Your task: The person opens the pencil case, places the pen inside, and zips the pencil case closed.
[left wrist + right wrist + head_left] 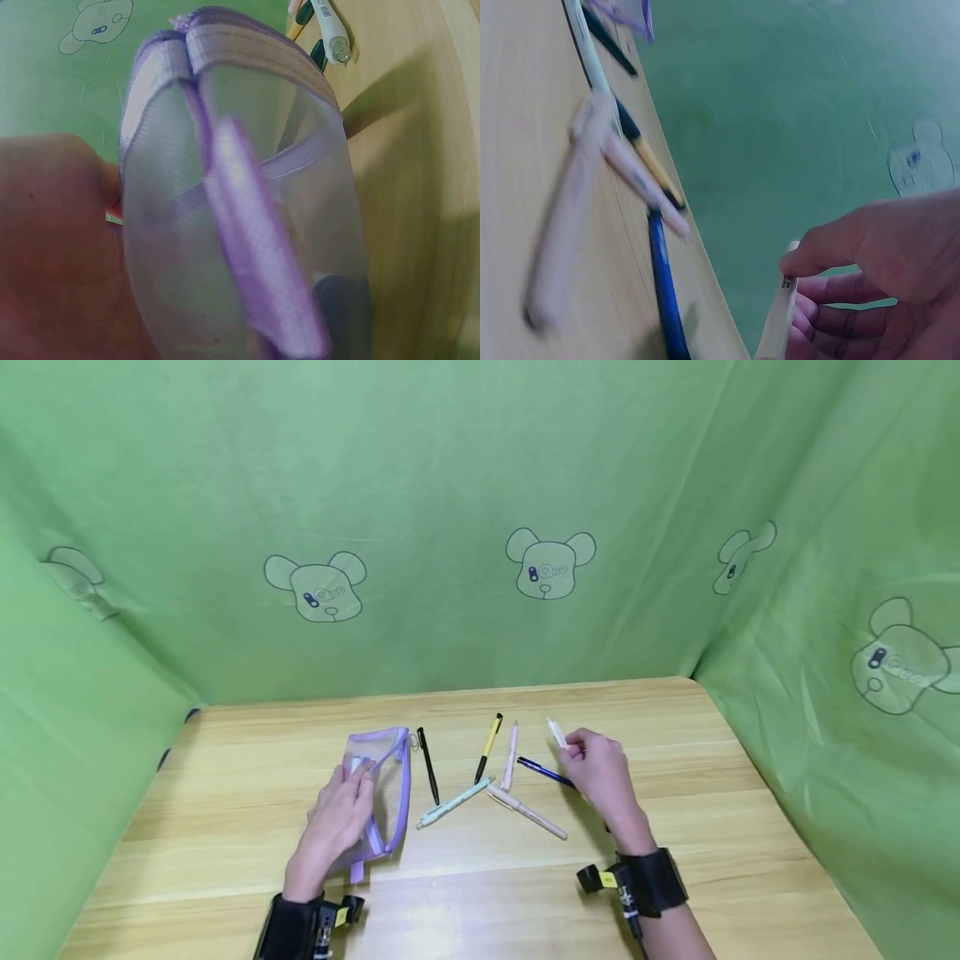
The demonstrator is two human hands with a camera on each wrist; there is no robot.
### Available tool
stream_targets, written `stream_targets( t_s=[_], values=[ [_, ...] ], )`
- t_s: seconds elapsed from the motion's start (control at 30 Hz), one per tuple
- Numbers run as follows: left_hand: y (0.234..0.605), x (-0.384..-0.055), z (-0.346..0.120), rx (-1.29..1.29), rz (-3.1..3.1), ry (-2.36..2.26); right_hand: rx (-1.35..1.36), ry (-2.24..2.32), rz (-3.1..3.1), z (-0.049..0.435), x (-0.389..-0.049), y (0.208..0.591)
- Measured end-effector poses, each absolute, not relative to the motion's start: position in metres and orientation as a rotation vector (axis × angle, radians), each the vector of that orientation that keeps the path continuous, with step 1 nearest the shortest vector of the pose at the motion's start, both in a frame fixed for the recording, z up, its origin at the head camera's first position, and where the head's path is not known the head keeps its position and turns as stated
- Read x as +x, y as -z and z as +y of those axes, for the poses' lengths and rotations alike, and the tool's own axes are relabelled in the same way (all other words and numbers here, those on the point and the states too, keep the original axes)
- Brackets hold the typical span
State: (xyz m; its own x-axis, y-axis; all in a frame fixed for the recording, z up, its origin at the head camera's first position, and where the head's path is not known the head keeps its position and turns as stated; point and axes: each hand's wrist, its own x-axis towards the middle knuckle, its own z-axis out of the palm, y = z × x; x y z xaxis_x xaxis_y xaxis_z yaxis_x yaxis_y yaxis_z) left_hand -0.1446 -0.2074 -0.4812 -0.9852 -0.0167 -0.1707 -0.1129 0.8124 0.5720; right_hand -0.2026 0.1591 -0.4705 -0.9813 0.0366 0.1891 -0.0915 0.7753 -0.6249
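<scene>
My left hand [341, 806] grips a see-through mesh pencil case [406, 793] with purple trim, its fingers over the top side. Close in the left wrist view, the case's purple end tab [259, 240] points at the camera. Something pale and pen-like [357, 763] shows by the fingertips. My right hand [600, 772] pinches a white pen [557, 732] between thumb and fingers, raised over the wood in the right wrist view [780, 319]. A blue pen [543, 770] lies just beside that hand, its near end hidden beneath it.
Between the hands lie a black pen [428, 765], a yellow and black pen [489, 748], a pale pink pen [511, 756], a mint pen [455, 802] and a beige pen [528, 812]. The wooden table [480, 902] meets green cloth walls [450, 635] at the back and sides.
</scene>
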Motion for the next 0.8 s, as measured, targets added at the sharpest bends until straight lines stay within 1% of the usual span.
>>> stream_targets(
  t_s=[0.23,0.43,0.67,0.8],
  values=[
    [0.481,-0.144,-0.207,-0.099,2.841,-0.918,0.130,-1.042,-2.813,0.113,-0.197,0.475],
    [0.481,-0.144,-0.207,-0.084,2.849,-0.909,0.270,-1.069,-2.827,0.073,-0.193,0.484],
    [0.482,-0.144,-0.207,-0.086,2.852,-0.899,0.366,-1.310,-2.893,0.030,-0.186,0.488],
    [0.482,-0.144,-0.208,-0.082,2.855,-0.897,0.383,-1.348,-2.901,0.009,-0.185,0.490]
  ],
)
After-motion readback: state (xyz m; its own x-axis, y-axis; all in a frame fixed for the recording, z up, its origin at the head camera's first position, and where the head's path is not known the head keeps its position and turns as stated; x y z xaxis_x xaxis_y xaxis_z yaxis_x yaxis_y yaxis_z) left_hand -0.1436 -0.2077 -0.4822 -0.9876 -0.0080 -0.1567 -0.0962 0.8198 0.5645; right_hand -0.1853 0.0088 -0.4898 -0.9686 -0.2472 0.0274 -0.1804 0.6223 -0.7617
